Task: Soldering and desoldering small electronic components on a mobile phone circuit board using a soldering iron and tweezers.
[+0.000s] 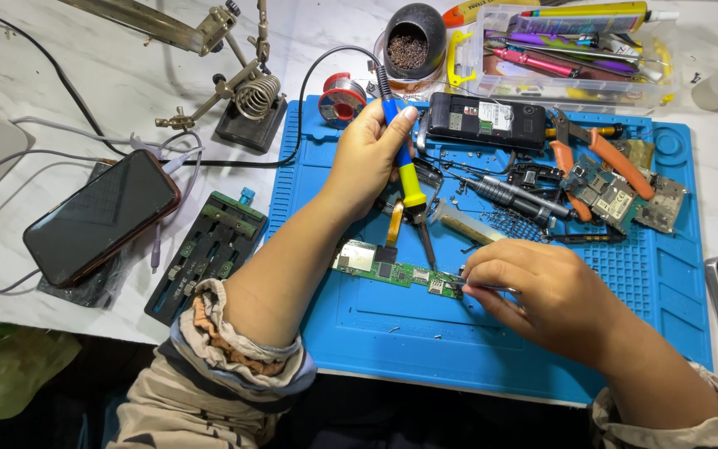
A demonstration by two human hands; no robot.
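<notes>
The green circuit board lies in the middle of my blue mat, with bare mat below it near the counter edge. Tools crowd the far side. My left hand wraps around the soldering iron, tip down at the board. My right hand pinches the board's right end.

Soldering iron in my left hand: smooth blue-and-yellow plastic grip, dull metal tip. Circuit board under my right hand: matt green, shiny metal shields. Work mat: matt blue, rubbery.
</notes>
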